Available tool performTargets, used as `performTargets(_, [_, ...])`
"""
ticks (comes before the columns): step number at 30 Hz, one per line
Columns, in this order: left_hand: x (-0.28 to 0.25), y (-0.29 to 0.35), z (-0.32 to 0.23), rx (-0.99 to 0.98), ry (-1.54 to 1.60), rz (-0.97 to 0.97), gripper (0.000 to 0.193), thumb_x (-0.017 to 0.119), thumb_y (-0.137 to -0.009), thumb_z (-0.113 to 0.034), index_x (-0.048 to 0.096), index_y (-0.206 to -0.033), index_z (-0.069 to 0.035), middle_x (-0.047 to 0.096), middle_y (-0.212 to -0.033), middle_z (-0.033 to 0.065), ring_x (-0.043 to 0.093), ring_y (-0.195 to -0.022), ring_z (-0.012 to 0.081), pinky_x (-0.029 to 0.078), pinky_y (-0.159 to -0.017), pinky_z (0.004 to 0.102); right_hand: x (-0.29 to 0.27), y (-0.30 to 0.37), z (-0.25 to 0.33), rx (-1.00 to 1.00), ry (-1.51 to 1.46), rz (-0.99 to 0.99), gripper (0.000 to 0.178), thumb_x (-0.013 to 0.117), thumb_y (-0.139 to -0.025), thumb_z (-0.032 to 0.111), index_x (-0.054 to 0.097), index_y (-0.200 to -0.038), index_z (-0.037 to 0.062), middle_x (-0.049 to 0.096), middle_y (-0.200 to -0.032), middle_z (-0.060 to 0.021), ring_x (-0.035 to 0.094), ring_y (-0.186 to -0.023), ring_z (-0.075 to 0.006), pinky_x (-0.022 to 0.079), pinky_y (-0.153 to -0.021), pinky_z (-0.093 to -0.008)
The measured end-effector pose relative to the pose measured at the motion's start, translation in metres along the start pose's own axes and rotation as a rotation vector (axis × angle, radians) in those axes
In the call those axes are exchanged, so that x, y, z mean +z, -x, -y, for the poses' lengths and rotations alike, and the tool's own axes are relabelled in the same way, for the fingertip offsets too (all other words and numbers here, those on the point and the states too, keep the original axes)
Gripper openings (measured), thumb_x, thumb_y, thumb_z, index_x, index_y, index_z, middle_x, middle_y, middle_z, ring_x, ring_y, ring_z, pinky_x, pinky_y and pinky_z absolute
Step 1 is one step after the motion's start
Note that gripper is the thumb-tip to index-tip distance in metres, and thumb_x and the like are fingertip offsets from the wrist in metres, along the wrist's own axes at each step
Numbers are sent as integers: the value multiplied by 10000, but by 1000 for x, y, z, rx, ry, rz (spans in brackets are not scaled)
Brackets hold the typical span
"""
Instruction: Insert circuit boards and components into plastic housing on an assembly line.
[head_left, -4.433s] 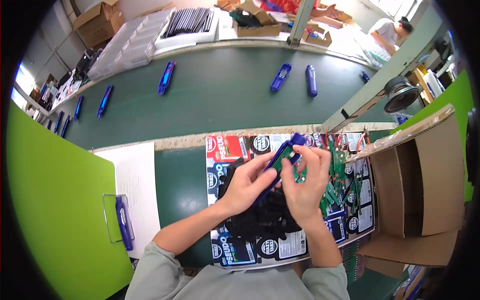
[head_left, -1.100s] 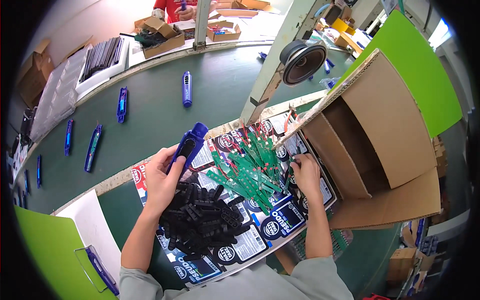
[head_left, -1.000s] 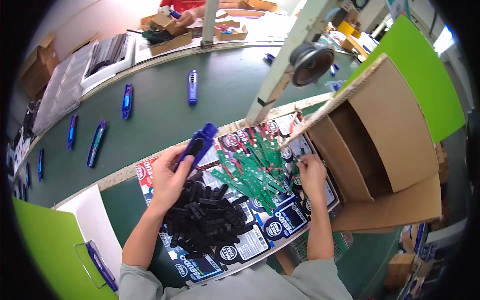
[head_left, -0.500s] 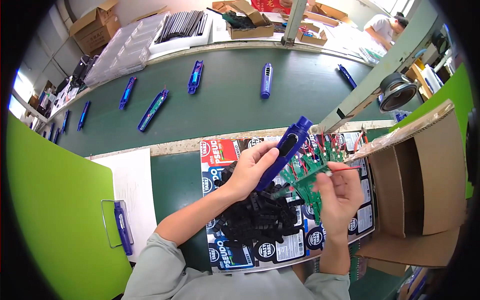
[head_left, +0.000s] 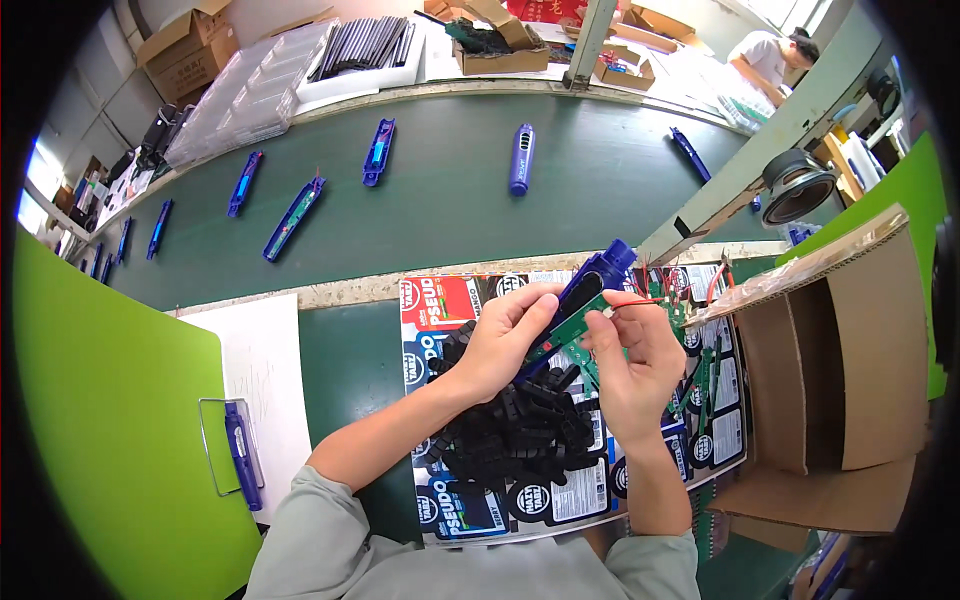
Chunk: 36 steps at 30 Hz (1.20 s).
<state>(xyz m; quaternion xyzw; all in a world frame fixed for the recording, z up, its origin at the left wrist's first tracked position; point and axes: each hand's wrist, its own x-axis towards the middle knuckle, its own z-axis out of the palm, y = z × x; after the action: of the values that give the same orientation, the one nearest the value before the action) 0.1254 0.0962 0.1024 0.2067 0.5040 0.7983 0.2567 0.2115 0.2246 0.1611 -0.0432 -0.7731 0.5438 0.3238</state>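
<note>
My left hand (head_left: 502, 340) grips a long blue plastic casing (head_left: 618, 258), tilted with its narrow end up and to the right. Pinched in my right hand (head_left: 640, 370) is a slim green circuit board (head_left: 573, 328) with a red wire trailing from its upper end. The board lies along the casing's open side, at a similar slant; whether it sits inside cannot be told. Below both hands spreads a heap of small black plastic parts (head_left: 530, 435). Beyond my right hand lie more green circuit boards (head_left: 708, 375) with red wires, partly hidden by that hand.
Several blue casings, such as one with a board (head_left: 295, 220), rest on the green conveyor belt (head_left: 440, 220). An open cardboard box (head_left: 880, 370) stands at right, below a loudspeaker (head_left: 797, 187). A wire stand (head_left: 222, 470) holds a blue casing at left. Another person (head_left: 765, 60) works far right.
My right hand has moved left and up, bringing the circuit board from the pile against the blue casing. The casings on the belt have shifted slightly left.
</note>
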Motion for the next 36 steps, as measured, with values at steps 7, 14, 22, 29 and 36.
performTargets(7, [2, 0, 0, 5, 1, -7, 356, 517, -1064, -246, 647, -1239, 36, 696, -1054, 44, 604, -964, 79, 488, -870, 255, -3, -9, 2, 177, -209, 29, 158, 689, -908, -39, 672, -1064, -60, 653, -862, -49, 627, -699, -77, 536, -633, -229])
performTargets(14, [2, 5, 4, -16, -71, 1, 360, 509, -1067, -257, 657, -1222, 33, 699, -1022, 34, 599, -944, 72, 493, -843, 258, 2, -7, 0, -321, 530, -45, 305, 781, -802, 23, 701, -1096, 48, 539, -955, -102, 553, -844, -258, 462, -725, -387])
performTargets(22, [1, 2, -2, 138, -61, 35, 353, 599, -980, 5, 555, -1324, 71, 644, -1225, 102, 612, -1102, 125, 497, -979, 292, 11, -13, -2, -128, 492, -109, 572, 744, -846, 46, 504, -1365, 31, 497, -992, -116, 525, -852, -216, 440, -723, -352])
performTargets(29, [-115, -74, -20, 194, -446, -393, 300, 623, -967, -65, 610, -1243, 53, 669, -932, 48, 639, -771, 107, 522, -688, 253, -23, 18, -32, -57, 445, 546, 163, 743, -854, 154, 681, -953, 41, 626, -823, -85, 612, -795, -274, 455, -735, -402])
performTargets(36, [-235, -99, -2, 122, -1330, -687, 267, 645, -880, -125, 715, -1118, -26, 704, -994, 193, 674, -918, 361, 528, -862, 429, -23, 36, -36, -59, 488, 730, 177, 756, -851, 187, 691, -951, 56, 644, -897, -106, 616, -902, -313, 474, -818, -408])
